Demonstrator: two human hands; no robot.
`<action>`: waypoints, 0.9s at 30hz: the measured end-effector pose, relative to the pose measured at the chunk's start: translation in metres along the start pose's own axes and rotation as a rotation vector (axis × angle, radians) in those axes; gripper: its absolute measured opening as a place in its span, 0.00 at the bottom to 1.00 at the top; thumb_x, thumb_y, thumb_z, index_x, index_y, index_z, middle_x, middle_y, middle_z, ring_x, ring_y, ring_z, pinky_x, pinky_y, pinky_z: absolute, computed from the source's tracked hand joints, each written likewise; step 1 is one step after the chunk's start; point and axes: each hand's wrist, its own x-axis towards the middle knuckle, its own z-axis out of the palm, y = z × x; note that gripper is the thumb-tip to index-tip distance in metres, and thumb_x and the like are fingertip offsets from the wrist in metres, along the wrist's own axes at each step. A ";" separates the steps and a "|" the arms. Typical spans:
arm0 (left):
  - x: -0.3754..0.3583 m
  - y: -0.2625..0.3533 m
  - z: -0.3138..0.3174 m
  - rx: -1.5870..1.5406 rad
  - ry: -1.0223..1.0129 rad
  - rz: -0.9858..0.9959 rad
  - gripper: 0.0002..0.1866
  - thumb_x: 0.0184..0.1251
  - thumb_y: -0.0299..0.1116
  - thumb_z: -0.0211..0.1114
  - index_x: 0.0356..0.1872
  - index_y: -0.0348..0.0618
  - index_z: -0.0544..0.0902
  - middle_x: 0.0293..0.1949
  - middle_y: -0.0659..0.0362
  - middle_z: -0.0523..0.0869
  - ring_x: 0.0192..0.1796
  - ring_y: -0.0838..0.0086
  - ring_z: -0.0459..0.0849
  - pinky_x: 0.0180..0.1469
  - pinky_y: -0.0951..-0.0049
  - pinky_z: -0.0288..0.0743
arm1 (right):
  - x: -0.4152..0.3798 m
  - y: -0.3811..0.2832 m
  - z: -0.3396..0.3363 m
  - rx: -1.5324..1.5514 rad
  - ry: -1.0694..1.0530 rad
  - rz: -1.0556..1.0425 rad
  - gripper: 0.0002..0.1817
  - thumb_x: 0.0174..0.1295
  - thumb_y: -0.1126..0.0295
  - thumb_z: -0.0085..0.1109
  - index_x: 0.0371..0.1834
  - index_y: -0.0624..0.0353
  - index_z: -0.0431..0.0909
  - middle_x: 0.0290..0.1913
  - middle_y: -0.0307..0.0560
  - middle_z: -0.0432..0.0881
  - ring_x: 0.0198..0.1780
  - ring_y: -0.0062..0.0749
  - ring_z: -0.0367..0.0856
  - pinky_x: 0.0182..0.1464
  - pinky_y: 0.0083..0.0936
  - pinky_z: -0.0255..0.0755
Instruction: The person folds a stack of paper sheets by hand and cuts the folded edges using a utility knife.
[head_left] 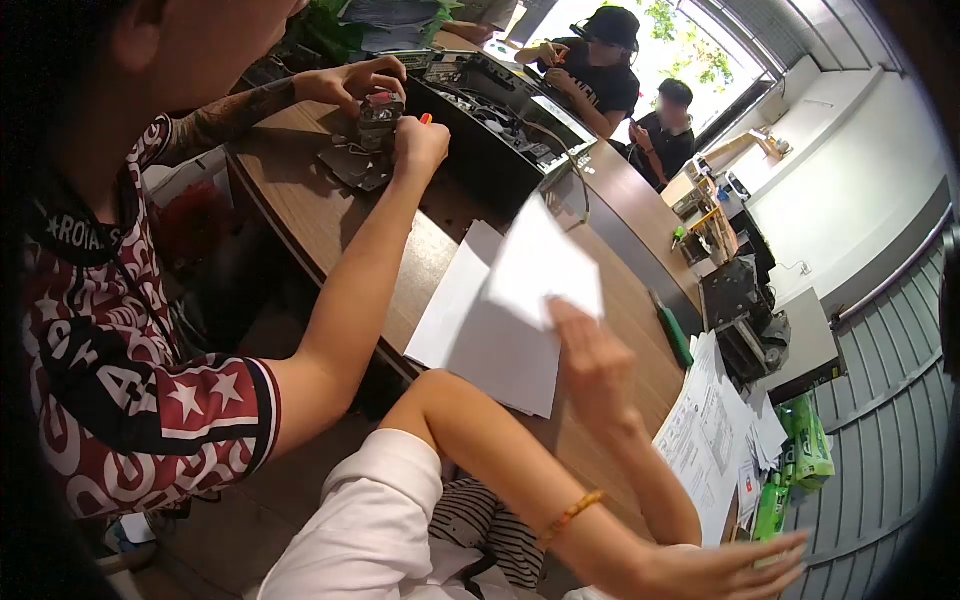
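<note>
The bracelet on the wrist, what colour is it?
Orange and yellow beads; the bracelet shows in the head view.

The right hand [592, 365] pinches a folded white paper [540, 265] above the wooden table [300, 200]; the left hand [735, 568] lies open, empty, near printed sheets [712, 440]; a co-worker's hands [385, 105] grip a small device [378, 112].

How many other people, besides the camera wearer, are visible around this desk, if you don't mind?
3: one in a red patterned shirt close on the left, one in a black cap and one beside them at the far end. Others may be hidden.
</note>
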 end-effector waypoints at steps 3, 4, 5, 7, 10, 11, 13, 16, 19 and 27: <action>0.023 0.010 0.066 0.246 -0.150 0.192 0.07 0.46 0.28 0.61 0.28 0.40 0.79 0.36 0.51 0.79 0.31 0.62 0.81 0.30 0.68 0.76 | -0.012 -0.038 0.030 0.030 -0.157 -0.150 0.20 0.51 0.75 0.56 0.50 0.60 0.72 0.40 0.46 0.77 0.36 0.31 0.78 0.30 0.22 0.77; 0.024 0.010 0.068 0.259 -0.144 0.206 0.07 0.46 0.29 0.61 0.28 0.40 0.79 0.35 0.51 0.80 0.30 0.62 0.81 0.29 0.67 0.76 | -0.011 -0.041 0.031 0.032 -0.154 -0.146 0.20 0.51 0.75 0.56 0.50 0.60 0.72 0.40 0.46 0.77 0.36 0.31 0.78 0.30 0.22 0.77; 0.025 0.010 0.069 0.272 -0.137 0.220 0.07 0.45 0.29 0.62 0.28 0.40 0.79 0.34 0.51 0.80 0.30 0.61 0.81 0.29 0.66 0.76 | -0.011 -0.044 0.031 0.040 -0.163 -0.144 0.20 0.50 0.75 0.56 0.50 0.61 0.72 0.40 0.47 0.77 0.38 0.31 0.78 0.30 0.22 0.76; 0.026 0.012 0.073 0.264 -0.083 0.234 0.06 0.44 0.30 0.63 0.25 0.39 0.80 0.30 0.50 0.81 0.26 0.60 0.81 0.28 0.63 0.75 | -0.009 -0.045 0.027 0.067 -0.153 -0.142 0.20 0.50 0.75 0.55 0.50 0.62 0.72 0.41 0.49 0.76 0.39 0.32 0.77 0.31 0.21 0.75; 0.027 0.011 0.076 0.264 -0.076 0.263 0.07 0.44 0.30 0.63 0.25 0.40 0.80 0.31 0.50 0.81 0.25 0.61 0.81 0.27 0.63 0.75 | -0.007 -0.048 0.017 0.048 -0.105 -0.160 0.19 0.51 0.74 0.54 0.49 0.63 0.71 0.41 0.49 0.76 0.38 0.31 0.76 0.30 0.22 0.74; 0.026 0.012 0.075 0.191 -0.047 0.208 0.07 0.43 0.31 0.64 0.25 0.40 0.80 0.32 0.51 0.81 0.25 0.63 0.81 0.26 0.64 0.74 | -0.008 -0.049 0.018 0.048 -0.100 -0.153 0.19 0.51 0.74 0.54 0.49 0.63 0.71 0.41 0.49 0.76 0.38 0.31 0.76 0.30 0.22 0.74; 0.009 0.017 0.043 -0.054 0.070 0.105 0.15 0.44 0.37 0.63 0.33 0.43 0.75 0.39 0.51 0.77 0.35 0.61 0.75 0.36 0.62 0.65 | -0.010 -0.055 0.020 0.043 -0.112 -0.199 0.18 0.53 0.73 0.53 0.49 0.63 0.71 0.41 0.48 0.75 0.38 0.31 0.75 0.28 0.21 0.74; -0.125 -0.003 -0.120 -1.010 0.754 0.270 0.26 0.46 0.47 0.60 0.46 0.46 0.68 0.49 0.52 0.71 0.49 0.58 0.66 0.50 0.58 0.53 | -0.013 -0.060 0.019 0.140 -0.229 -0.129 0.18 0.54 0.71 0.54 0.49 0.58 0.71 0.44 0.46 0.76 0.44 0.31 0.76 0.33 0.22 0.77; -0.284 -0.016 -0.241 -1.267 1.343 0.828 0.37 0.48 0.56 0.58 0.59 0.49 0.61 0.60 0.53 0.65 0.62 0.55 0.58 0.65 0.54 0.40 | -0.016 -0.058 0.019 0.238 -0.195 -0.088 0.20 0.53 0.68 0.55 0.50 0.63 0.69 0.42 0.52 0.74 0.40 0.34 0.75 0.29 0.23 0.75; -0.241 -0.038 -0.266 -1.643 1.054 1.634 0.24 0.54 0.45 0.57 0.49 0.41 0.74 0.50 0.50 0.74 0.53 0.61 0.67 0.56 0.61 0.55 | -0.014 -0.003 -0.001 1.098 -0.390 -0.026 0.34 0.56 0.56 0.58 0.64 0.52 0.57 0.60 0.60 0.60 0.60 0.53 0.63 0.58 0.38 0.64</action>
